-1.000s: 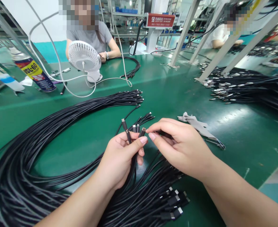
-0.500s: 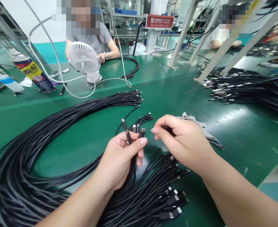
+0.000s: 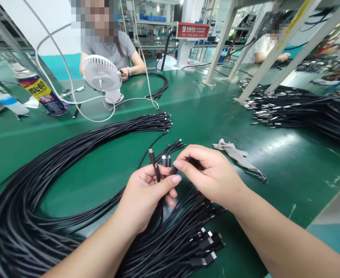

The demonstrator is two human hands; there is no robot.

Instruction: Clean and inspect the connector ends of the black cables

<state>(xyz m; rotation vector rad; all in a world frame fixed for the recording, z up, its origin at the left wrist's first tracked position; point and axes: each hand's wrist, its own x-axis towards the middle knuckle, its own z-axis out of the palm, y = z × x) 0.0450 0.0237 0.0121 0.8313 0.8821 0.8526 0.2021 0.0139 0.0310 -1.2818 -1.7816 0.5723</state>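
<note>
Several black USB cables stand bunched in my left hand (image 3: 152,189), closed around them just below their plugs. One plug (image 3: 151,155) points up with its metal tip bare, and others rise beside it. My right hand (image 3: 207,173) is closed in a pinch at the end of the rightmost plug (image 3: 173,170), whose metal tip is hidden. Small black pieces (image 3: 195,162) show inside the curled fingers of that hand; their exact kind cannot be made out. Below both hands, a thick bundle of black cables (image 3: 170,239) lies with its plugs facing right.
Black cables (image 3: 80,144) curve across the green table (image 3: 204,116). A grey cloth (image 3: 235,152) lies to the right. Farther off are a white fan (image 3: 102,73), a spray can (image 3: 44,92), a cable pile (image 3: 300,110) and metal posts (image 3: 256,58). A co-worker (image 3: 109,50) sits opposite.
My right hand has moved left, bringing its pinched fingertips onto the rightmost plug and covering its metal tip. My left hand keeps its hold on the cables. The view has shifted slightly.
</note>
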